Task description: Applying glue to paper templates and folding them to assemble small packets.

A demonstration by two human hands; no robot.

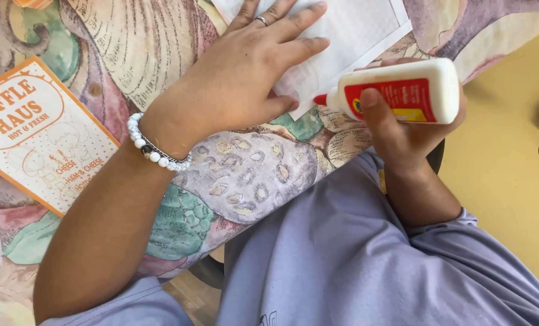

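Glue bottle (402, 90): white body, red label with yellow strip, red nozzle. Paper sheet (354, 30): white, faint grid. Worktop (245, 169) cloth: muted floral print in green, mauve, cream, pink. Card (37, 133): cream, orange border and lettering. Bracelet (155, 148): white beads, one black. Clothing (342, 259): lavender grey. Floor (505, 157): yellow.

A white glue bottle (402, 90) with a red-and-yellow label (396, 99) is held at right; an orange-bordered printed card (37, 133) lies at left.

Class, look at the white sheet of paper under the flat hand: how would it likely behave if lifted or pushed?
The white paper looks thin, so probably floppy and very light. It likely slides easily on the patterned tablecloth, which may be why the left hand presses it flat.
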